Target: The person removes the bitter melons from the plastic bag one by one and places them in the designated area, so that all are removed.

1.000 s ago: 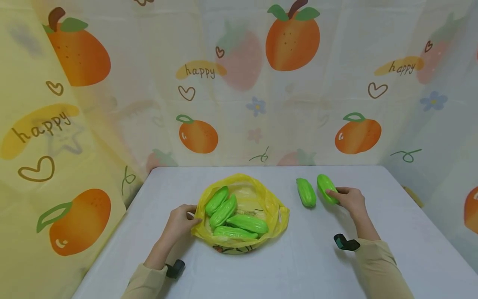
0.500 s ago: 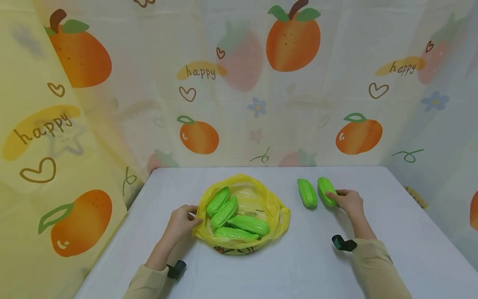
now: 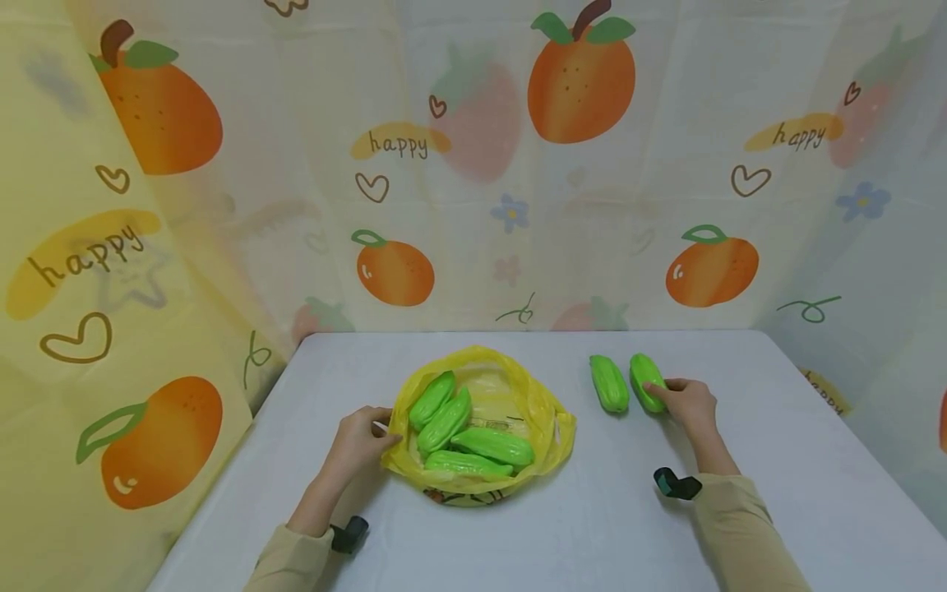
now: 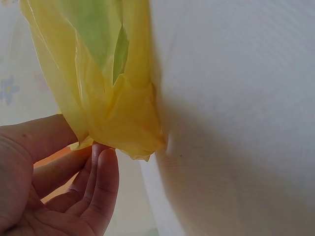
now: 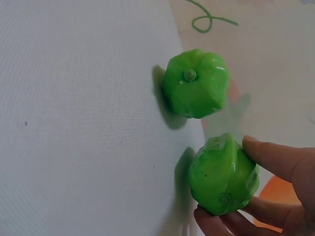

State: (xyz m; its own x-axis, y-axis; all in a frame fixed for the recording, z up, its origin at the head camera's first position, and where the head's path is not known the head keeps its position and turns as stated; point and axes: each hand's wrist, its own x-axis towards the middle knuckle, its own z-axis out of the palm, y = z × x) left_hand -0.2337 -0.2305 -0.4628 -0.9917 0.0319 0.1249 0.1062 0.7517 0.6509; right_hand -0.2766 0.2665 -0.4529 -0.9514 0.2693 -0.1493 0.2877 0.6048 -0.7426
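My left hand (image 3: 360,440) pinches the left rim of a yellow plastic bag (image 3: 560,436), thumb and fingers on the film in the left wrist view. The bag's mouth faces up, and several bright green ridged gourds (image 3: 491,444) lie inside. Over at the right, my right hand (image 3: 690,403) holds another green ridged gourd (image 3: 644,374) from its right side. In the right wrist view, thumb and fingers close around that gourd (image 5: 221,177). A second loose gourd (image 3: 609,385) lies just left of it on the white table.
The white-covered table (image 3: 592,510) ends at a patterned curtain (image 3: 459,247) behind, with more curtain at both sides. Dark wrist cameras (image 3: 350,534) stick out from both sleeves. The bag stands left of the two loose gourds.
The right hand and its gourd have come slightly toward me, and the hand has shifted a little left. The left hand and the bag stay essentially in place.
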